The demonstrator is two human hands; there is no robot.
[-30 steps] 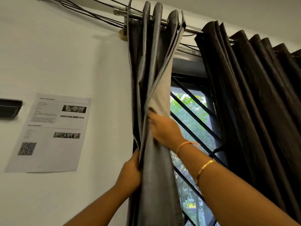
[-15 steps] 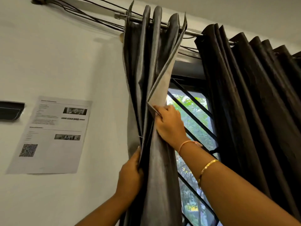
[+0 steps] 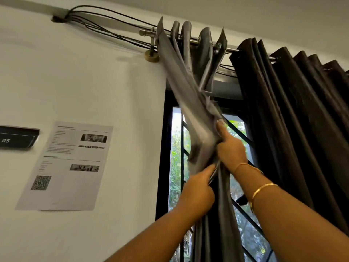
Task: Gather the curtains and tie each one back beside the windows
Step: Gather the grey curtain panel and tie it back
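White wall (image 3: 94,82) filled the left half, and the big dark brown curtain (image 3: 302,120) hung in deep pleats down the right, covering that side of the window (image 3: 162,148). Between them was the grey curtain (image 3: 196,110), bunched tight at the left end of the rod (image 3: 234,51). From its rings the gathered cloth ran on a slant, upper left down to lower right, across the top corner of the window and straight into the two hands. Below the grip it changed line and dropped close to vertical, out past the bottom edge. The right hand (image 3: 229,148) was on the right side of the bundle, fingers curled into the fabric and thumb laid up along it, so the slanted stretch sat above and left of that hand. The left hand (image 3: 196,193) was just below and to the left, nearly touching the right, fingers and thumb pinched on a fold at the bundle's left edge, with the hanging length passing just right of its knuckles. Out on the wall, well left of it all, a printed sheet (image 3: 66,167) was stuck flat. Two thin gold bangles (image 3: 263,188) ringed the right forearm.
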